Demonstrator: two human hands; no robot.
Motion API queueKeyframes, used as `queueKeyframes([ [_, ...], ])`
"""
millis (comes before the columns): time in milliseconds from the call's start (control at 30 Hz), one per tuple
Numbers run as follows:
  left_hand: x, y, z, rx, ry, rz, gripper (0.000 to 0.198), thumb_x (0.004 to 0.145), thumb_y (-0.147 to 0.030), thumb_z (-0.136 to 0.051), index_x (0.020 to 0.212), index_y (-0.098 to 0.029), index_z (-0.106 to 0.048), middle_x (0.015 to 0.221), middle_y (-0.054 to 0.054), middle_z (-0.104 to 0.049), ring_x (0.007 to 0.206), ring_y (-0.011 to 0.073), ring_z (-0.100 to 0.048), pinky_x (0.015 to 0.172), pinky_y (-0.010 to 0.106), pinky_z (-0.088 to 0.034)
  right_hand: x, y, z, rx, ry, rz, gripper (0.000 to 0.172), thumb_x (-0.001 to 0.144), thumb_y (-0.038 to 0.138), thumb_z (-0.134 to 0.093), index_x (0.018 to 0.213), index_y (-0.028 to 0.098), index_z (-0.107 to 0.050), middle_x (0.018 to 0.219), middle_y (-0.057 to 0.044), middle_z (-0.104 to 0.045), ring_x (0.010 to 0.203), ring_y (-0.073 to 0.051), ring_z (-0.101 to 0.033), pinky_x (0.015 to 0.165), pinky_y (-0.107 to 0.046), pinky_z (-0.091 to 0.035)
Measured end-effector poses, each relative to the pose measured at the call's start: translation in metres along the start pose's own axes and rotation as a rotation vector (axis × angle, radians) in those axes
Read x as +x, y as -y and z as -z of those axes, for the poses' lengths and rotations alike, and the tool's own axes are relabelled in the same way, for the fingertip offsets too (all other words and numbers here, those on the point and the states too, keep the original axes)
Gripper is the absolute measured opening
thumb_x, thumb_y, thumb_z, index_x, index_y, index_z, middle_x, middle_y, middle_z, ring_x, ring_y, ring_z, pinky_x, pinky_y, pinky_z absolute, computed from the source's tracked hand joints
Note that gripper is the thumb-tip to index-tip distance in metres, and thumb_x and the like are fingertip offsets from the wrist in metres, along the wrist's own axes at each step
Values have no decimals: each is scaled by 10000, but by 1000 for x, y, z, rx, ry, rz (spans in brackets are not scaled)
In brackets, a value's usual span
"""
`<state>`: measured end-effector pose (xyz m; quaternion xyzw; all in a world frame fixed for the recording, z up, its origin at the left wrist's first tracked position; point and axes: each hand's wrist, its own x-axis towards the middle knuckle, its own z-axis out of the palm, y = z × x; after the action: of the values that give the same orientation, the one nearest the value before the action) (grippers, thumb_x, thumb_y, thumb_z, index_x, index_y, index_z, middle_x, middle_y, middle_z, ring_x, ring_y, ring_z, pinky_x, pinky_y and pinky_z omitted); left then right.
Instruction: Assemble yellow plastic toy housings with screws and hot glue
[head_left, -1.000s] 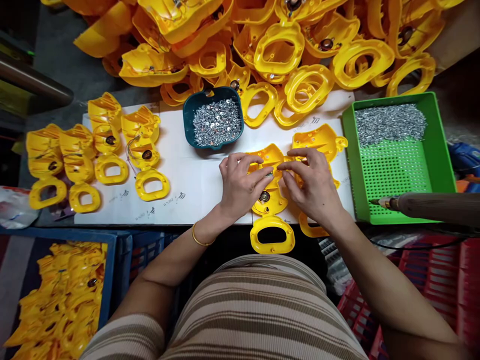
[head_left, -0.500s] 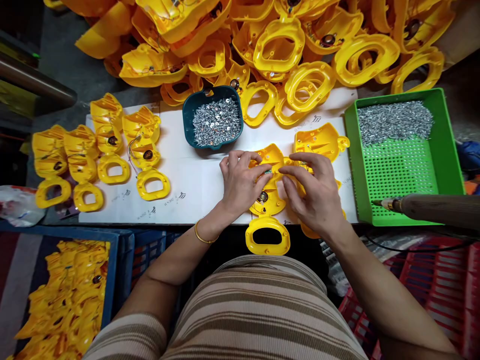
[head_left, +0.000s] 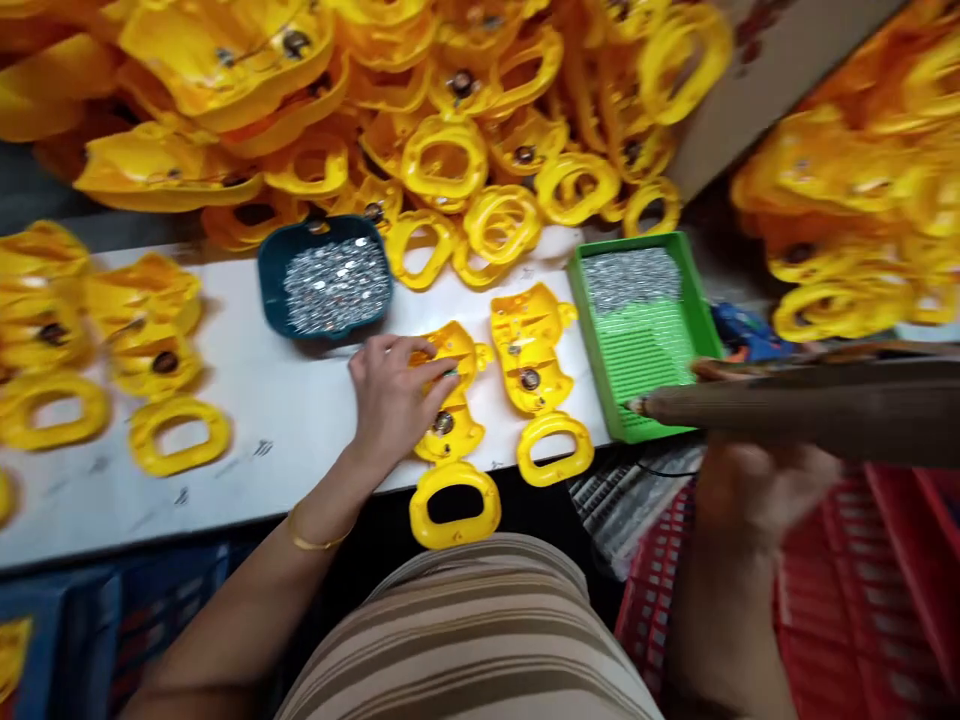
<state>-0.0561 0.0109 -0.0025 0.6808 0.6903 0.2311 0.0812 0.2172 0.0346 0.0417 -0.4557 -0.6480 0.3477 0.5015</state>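
My left hand (head_left: 396,400) reaches over a yellow plastic shell (head_left: 457,345), its thumb and fingers closed on a small green circuit board (head_left: 451,373) inside it. A round metal-centred part sits lower in that shell, and a yellow oval ring (head_left: 455,505) hangs past the table edge below. At the right, my right hand (head_left: 757,485) is wrapped round the dark body of an electric screwdriver (head_left: 795,405), blurred and partly hidden behind it. The screwdriver's tip points left over the green basket. A second yellow shell (head_left: 531,350) with its ring (head_left: 555,450) lies between the two.
A dark teal tub (head_left: 277,290) of screws stands behind my left hand. The green basket (head_left: 600,395) holds many more silver screws. Yellow shells and rings (head_left: 442,160) are heaped at the back; others line the white table (head_left: 292,440) at left. A red crate (head_left: 832,600) stands below right.
My right hand has left the yellow shell and moved right to the screwdriver. My left hand stays at the circuit board. The view has swung right.
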Motion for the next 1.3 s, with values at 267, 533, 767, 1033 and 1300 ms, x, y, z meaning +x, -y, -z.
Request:
queueKeyframes([
  [267,-8,2,-6,48,21,-54,184,916,-340,-617,943,-273,-786,1094,106,-667,1036,339,-504,852,534,-371,39,1,33,97,-117,36,450,775,573,-690,1102,267,-642,739,-13,-627,588,-174,-608,559,-344,-548],
  [533,-12,9,-8,45,45,-87,163,921,-348,-614,982,-304,-759,1124,102,-667,1067,354,-484,843,560,-359,66,-20,13,-60,-391,168,342,850,607,-522,994,297,-521,557,41,-380,448,-167,-451,483,-354,-431],
  [767,-12,5,-7,64,56,-59,184,930,-350,-599,996,-282,-757,1141,104,-664,1093,360,-476,868,559,-369,77,-47,-10,-119,-380,116,440,818,671,-434,1072,315,-484,573,33,-386,412,-164,-400,467,-379,-433],
  [1033,-11,16,-12,72,17,-110,170,910,-396,-623,970,-315,-759,1100,78,-676,1014,334,-496,815,520,-368,82,-54,-17,-8,-382,135,337,814,614,-517,971,322,-459,591,38,-387,413,-150,-389,453,-370,-403],
  [1300,-11,14,-12,34,37,-67,168,903,-399,-628,968,-318,-761,1116,85,-666,1041,347,-487,844,534,-343,83,-61,-17,-128,-378,-5,517,793,754,-426,1087,332,-486,654,-4,-478,486,-165,-399,490,-397,-406],
])
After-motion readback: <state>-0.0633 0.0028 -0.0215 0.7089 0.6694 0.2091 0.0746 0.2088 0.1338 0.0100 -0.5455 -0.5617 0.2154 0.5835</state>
